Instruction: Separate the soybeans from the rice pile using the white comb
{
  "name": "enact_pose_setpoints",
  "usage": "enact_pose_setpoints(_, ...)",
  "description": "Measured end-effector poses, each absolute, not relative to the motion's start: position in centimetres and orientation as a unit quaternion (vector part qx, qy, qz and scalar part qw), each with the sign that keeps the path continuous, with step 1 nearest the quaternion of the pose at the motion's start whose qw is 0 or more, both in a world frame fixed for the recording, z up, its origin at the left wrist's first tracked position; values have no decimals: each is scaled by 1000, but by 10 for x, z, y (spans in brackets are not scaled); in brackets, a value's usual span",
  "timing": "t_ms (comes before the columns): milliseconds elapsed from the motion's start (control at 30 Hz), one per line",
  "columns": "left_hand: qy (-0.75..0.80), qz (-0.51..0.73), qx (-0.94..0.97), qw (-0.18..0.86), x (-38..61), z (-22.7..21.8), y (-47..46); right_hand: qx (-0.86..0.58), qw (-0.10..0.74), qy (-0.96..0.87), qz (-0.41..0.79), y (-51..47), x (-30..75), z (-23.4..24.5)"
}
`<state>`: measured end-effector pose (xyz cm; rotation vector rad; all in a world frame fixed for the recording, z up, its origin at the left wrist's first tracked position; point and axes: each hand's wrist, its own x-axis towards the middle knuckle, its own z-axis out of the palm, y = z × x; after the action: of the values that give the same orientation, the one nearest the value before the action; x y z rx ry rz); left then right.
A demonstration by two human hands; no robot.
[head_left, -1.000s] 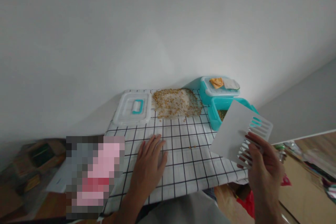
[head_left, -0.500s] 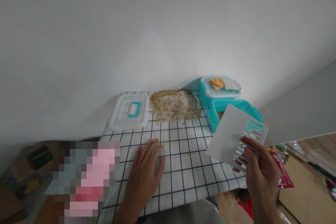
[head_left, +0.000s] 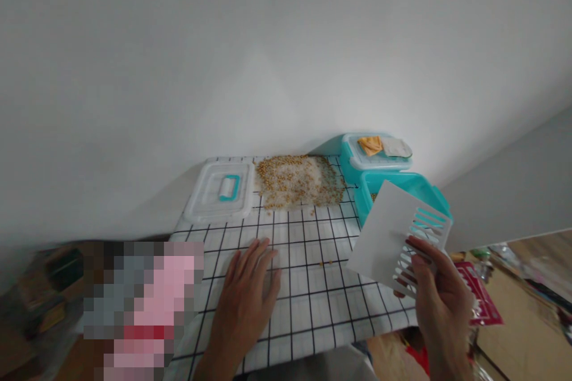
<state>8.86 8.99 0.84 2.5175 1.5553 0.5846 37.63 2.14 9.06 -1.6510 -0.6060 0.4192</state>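
My left hand [head_left: 248, 289] lies flat on the checked tablecloth [head_left: 308, 300], fingers spread, with nothing in it. In my right hand [head_left: 440, 292] is a flat white plastic sheet with slots [head_left: 379, 235], gripped at its slotted edge and tilted over the table's right side. Behind the sheet stands an open turquoise box [head_left: 364, 190], partly covered by it; some grain shows inside. A wide spread of mixed grains [head_left: 299, 181] lies on the cloth by the wall. A few stray grains [head_left: 325, 263] sit nearer to me.
A clear lid with a turquoise handle [head_left: 218, 190] rests at the table's back left. At the back right, a closed turquoise box [head_left: 351, 161] bears a folded yellow cloth [head_left: 370, 144] and a whitish one [head_left: 396, 147]. A red packet [head_left: 480, 297] lies off to the right, below the table.
My right hand and the slotted white sheet have shifted slightly left and down. My left hand stays in place on the cloth.
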Motion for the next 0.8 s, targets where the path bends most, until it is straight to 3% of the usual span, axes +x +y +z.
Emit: enact_pose_setpoints(800, 506, 201, 838, 43, 88, 6, 93, -721, 614, -246, 205, 10, 385, 86)
